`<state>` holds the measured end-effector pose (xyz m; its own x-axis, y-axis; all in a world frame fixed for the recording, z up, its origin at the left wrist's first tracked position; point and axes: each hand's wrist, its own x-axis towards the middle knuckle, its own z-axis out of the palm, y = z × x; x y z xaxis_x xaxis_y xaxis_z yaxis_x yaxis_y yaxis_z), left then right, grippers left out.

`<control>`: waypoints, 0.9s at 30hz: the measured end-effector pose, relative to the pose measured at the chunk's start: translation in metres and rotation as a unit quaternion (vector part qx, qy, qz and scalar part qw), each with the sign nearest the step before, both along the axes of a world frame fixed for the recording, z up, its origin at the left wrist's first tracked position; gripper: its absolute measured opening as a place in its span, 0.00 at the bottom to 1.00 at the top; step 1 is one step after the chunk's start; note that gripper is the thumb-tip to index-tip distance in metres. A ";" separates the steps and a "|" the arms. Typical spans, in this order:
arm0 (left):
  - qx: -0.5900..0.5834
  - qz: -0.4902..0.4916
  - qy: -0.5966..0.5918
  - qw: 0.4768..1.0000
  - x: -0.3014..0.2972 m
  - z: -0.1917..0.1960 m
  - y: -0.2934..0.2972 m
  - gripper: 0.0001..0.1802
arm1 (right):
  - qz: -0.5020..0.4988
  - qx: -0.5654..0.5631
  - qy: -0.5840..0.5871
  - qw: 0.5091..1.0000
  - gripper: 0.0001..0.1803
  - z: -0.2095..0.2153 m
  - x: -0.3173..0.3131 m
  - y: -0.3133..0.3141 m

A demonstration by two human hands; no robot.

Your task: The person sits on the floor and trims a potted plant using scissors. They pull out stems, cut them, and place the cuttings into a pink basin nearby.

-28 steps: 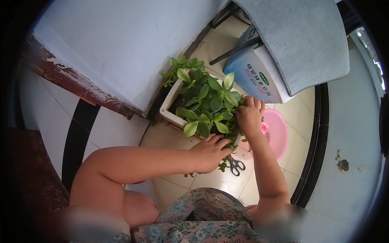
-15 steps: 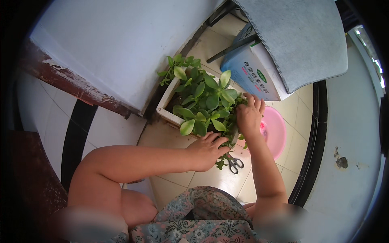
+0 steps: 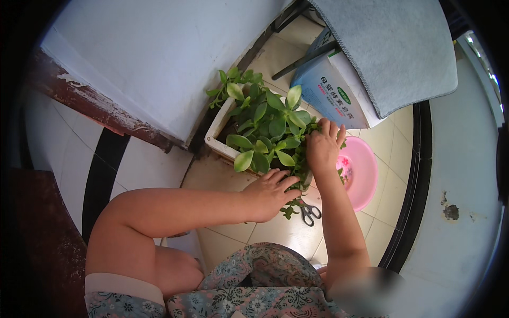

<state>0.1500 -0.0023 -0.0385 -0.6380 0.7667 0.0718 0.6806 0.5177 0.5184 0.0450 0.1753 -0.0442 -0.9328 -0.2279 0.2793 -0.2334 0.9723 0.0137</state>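
Note:
A leafy green succulent plant [image 3: 277,127] fills a white rectangular planter [image 3: 214,139] on the floor. My left hand [image 3: 269,195] lies at the planter's near edge, fingers spread and touching the lower leaves. Over the plant's right side is my right hand [image 3: 322,149], its fingers stretched out and slightly apart among small trailing stems. Its thumb and what lies under the palm are hidden. Dark-handled scissors [image 3: 310,213] rest on the tiles just below the planter, their blades out of sight beneath leaves.
A pink basin [image 3: 362,175] with a flower pattern stands right of the planter. Beyond are a blue and white box [image 3: 330,95] and a grey cloth-covered seat [image 3: 395,53] on dark legs. A white wall [image 3: 154,69] borders the left, a pale wall [image 3: 458,169] the right.
My right hand has shifted slightly left and down over the foliage, and leafy stems now show on its right side near the basin. My left hand stays at the planter's near edge.

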 end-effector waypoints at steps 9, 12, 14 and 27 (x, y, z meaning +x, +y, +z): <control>-0.009 0.004 0.018 1.000 0.003 0.001 0.001 0.27 | 0.012 -0.017 0.021 1.000 0.07 -0.001 0.005 -0.001; -0.013 0.001 0.025 1.000 0.004 0.001 0.002 0.26 | 0.025 -0.012 0.058 0.998 0.05 -0.011 0.001 0.005; -0.013 0.005 0.023 1.000 0.004 0.002 0.002 0.26 | 0.030 -0.024 0.068 0.997 0.05 -0.010 -0.001 0.008; -0.020 -0.007 -0.004 1.000 0.005 0.007 0.006 0.27 | 0.052 -0.182 -0.003 0.982 0.03 0.020 -0.002 0.029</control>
